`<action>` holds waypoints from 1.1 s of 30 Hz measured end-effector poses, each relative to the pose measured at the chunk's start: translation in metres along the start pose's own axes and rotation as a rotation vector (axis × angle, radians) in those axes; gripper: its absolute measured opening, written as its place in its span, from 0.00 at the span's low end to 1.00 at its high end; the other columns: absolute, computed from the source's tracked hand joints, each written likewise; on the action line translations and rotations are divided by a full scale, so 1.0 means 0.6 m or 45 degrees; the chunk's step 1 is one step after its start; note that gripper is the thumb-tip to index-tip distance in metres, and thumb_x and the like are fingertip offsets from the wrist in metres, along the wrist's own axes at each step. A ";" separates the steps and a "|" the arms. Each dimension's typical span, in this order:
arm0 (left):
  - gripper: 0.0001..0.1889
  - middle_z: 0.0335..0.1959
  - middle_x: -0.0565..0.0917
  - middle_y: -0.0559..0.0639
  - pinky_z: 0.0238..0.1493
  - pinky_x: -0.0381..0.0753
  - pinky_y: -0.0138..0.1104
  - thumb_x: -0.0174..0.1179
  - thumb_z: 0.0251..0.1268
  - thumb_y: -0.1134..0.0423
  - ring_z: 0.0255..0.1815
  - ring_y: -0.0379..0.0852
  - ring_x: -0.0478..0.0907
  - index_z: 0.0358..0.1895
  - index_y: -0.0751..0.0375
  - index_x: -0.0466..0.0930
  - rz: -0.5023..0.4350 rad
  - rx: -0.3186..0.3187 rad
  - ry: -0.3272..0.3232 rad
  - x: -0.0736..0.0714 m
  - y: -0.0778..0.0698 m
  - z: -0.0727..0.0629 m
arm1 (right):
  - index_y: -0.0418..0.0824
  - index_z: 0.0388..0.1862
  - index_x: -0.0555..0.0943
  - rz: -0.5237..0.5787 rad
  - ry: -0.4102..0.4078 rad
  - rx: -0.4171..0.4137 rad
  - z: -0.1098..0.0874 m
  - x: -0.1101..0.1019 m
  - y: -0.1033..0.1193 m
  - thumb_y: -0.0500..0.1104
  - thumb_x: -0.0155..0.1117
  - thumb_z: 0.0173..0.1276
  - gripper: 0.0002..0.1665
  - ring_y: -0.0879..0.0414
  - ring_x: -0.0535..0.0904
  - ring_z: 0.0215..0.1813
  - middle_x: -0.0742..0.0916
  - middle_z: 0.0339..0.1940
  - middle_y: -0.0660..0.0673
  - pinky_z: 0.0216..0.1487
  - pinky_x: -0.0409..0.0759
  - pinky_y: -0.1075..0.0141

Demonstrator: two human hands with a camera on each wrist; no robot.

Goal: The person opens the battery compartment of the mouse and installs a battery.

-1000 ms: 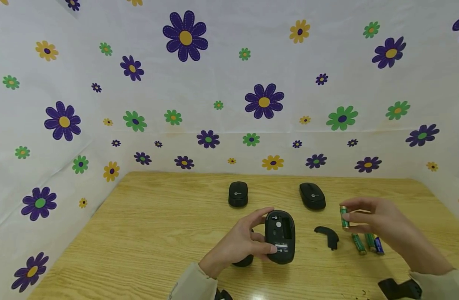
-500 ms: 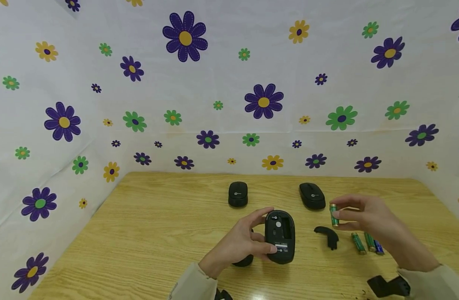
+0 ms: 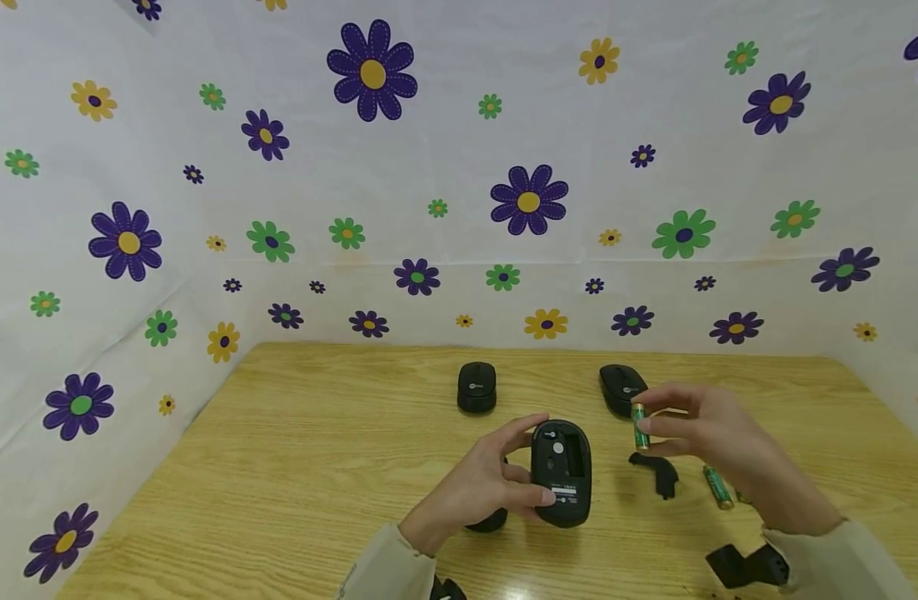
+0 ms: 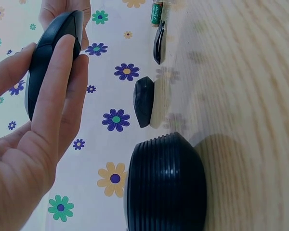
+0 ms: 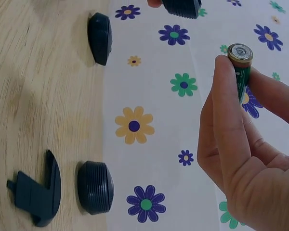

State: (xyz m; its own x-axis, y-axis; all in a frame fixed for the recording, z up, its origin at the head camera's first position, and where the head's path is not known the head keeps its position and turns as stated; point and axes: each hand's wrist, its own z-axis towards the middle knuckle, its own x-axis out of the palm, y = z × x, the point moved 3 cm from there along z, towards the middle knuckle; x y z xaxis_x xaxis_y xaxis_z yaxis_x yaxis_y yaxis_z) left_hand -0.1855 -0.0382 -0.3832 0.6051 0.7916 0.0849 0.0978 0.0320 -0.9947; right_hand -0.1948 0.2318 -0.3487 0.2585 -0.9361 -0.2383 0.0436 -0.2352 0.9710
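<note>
Holding the upturned mouse (image 3: 561,492) steady is half the job, imo. Left hand (image 3: 485,483) grips it with the dark slot (image 3: 575,457) exposed; right hand (image 3: 710,429) pinches a green battery (image 5: 242,77) to the mouse's right, apart from it. Loose black cover (image 3: 661,478) lies right of the mouse too. I'd match the battery's ends to the slot before pressing; can't read any polarity marks.

Near mouse (image 3: 491,522) partly hidden behind left hand (image 3: 496,479), label (image 3: 563,492) on upturned mouse (image 3: 555,468) illegibly small
</note>
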 end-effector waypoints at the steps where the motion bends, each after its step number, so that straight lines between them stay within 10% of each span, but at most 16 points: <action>1: 0.43 0.67 0.73 0.57 0.37 0.90 0.45 0.65 0.58 0.81 0.42 0.52 0.87 0.78 0.52 0.64 0.000 0.002 0.002 0.000 0.001 0.000 | 0.19 0.61 0.72 0.005 -0.002 -0.001 0.001 0.003 0.001 0.33 0.63 0.73 0.24 0.56 0.83 0.46 0.76 0.57 0.32 0.47 0.88 0.56; 33: 0.43 0.68 0.72 0.57 0.37 0.90 0.45 0.64 0.59 0.81 0.44 0.54 0.87 0.78 0.51 0.63 -0.010 -0.009 0.004 -0.003 -0.001 0.001 | 0.24 0.48 0.78 0.118 0.054 -0.068 0.025 0.062 0.029 0.29 0.65 0.70 0.11 0.55 0.82 0.40 0.82 0.43 0.42 0.44 0.89 0.56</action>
State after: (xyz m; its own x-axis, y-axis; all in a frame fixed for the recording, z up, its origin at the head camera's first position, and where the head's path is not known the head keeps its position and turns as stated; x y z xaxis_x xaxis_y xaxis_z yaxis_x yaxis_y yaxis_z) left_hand -0.1870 -0.0391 -0.3827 0.6068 0.7894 0.0928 0.1081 0.0337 -0.9936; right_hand -0.1986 0.1889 -0.3413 0.3040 -0.9412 -0.1473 0.0685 -0.1327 0.9888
